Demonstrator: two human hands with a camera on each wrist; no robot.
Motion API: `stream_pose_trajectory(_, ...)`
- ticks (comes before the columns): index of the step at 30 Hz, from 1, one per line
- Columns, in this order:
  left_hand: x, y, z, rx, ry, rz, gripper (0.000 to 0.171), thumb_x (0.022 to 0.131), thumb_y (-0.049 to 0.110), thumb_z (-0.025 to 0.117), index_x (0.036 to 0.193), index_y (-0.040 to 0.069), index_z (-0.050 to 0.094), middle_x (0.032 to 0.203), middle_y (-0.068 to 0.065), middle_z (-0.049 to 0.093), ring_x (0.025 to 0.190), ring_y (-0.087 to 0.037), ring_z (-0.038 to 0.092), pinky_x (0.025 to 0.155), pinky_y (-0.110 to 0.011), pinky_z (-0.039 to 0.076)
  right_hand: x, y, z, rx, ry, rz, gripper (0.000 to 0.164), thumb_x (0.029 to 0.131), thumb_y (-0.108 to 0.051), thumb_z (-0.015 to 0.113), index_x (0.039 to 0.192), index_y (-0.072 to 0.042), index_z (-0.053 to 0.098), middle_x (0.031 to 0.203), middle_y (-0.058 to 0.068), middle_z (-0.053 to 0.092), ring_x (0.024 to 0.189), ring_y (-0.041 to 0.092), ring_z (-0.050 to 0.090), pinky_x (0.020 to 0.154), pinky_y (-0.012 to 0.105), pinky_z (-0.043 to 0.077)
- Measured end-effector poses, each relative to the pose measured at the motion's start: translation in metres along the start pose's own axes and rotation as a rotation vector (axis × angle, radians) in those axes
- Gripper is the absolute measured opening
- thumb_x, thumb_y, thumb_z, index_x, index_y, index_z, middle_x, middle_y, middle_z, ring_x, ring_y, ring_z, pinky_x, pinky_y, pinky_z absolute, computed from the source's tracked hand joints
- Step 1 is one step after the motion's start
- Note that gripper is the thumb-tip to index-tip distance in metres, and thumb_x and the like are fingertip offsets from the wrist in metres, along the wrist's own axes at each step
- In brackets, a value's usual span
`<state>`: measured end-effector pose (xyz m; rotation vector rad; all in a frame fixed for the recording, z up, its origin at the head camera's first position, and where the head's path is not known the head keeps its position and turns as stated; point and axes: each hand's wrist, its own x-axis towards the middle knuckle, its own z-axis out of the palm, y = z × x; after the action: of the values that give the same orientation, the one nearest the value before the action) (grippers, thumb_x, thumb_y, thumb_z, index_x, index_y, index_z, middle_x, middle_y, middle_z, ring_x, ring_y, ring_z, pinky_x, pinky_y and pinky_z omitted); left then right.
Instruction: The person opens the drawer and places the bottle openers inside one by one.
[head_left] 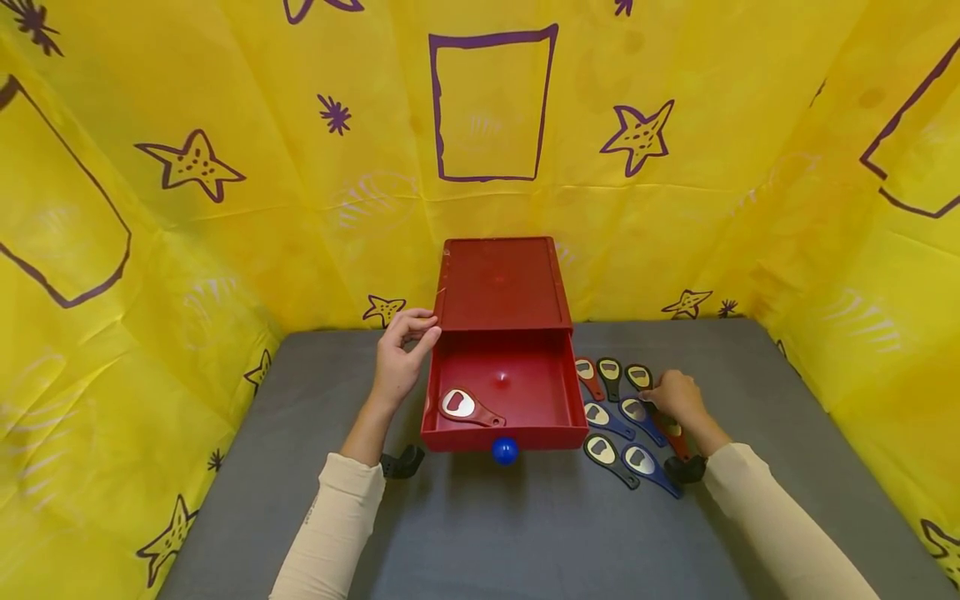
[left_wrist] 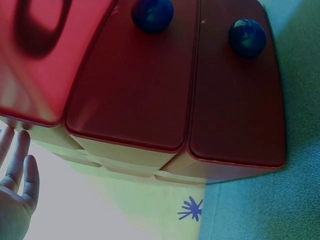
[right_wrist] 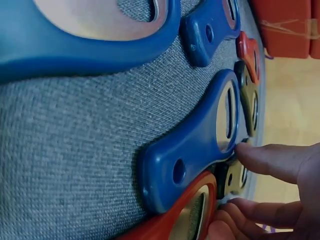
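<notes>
My left hand [head_left: 401, 358], its fingers fairly straight, touches the left edge of a red drawer cabinet [head_left: 498, 283]. The top drawer [head_left: 540, 400] is pulled out, with a blue ball knob. Inside lies one red bottle opener [head_left: 487, 415]. My right hand [head_left: 681, 398] reaches among several bottle openers right of the drawer. In the right wrist view its thumb is beside the rounded end of a blue bottle opener [right_wrist: 187, 145]. A black bottle opener [right_wrist: 232, 177] shows in the gap between thumb and fingers; a red bottle opener [right_wrist: 195, 210] lies by the fingertips.
Other blue bottle openers [head_left: 651, 468] and black bottle openers [head_left: 609, 377] lie flat on the grey tabletop [head_left: 480, 533]. Two lower drawers [left_wrist: 135, 85] of the cabinet are closed. Yellow cloth [head_left: 270, 208] with drawn stars walls the back and sides.
</notes>
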<state>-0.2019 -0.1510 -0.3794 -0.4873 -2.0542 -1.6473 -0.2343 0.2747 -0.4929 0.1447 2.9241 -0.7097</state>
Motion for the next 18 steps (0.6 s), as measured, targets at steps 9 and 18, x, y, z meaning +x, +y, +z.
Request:
stream_pose_trajectory(9, -0.0006, -0.0001, -0.0003, -0.006, 0.007, -0.023, 0.019, 0.088, -0.003, 0.065, 0.104, -0.014, 0.065, 0.117, -0.031, 0.058, 0.097, 0.000, 0.055, 0.084, -0.014, 0.049, 0.0013, -0.0036, 0.0045, -0.007, 0.076, -0.017, 0.030, 0.078, -0.018, 0.073, 0.062, 0.005, 0.064, 0.066, 0.019, 0.065, 0.079, 0.050, 0.062, 0.076, 0.061, 0.048)
stream_pose_trajectory(18, -0.0012, 0.0014, 0.0012, -0.001, 0.000, -0.027, 0.020, 0.089, -0.001, 0.065, 0.104, -0.014, 0.065, 0.118, -0.032, 0.057, 0.097, -0.001, 0.055, 0.085, -0.015, 0.050, 0.0012, -0.0003, 0.0046, 0.020, 0.097, -0.012, 0.033, 0.079, -0.017, 0.073, 0.054, -0.002, 0.057, 0.056, 0.008, 0.055, 0.068, 0.037, 0.058, 0.066, 0.050, 0.047)
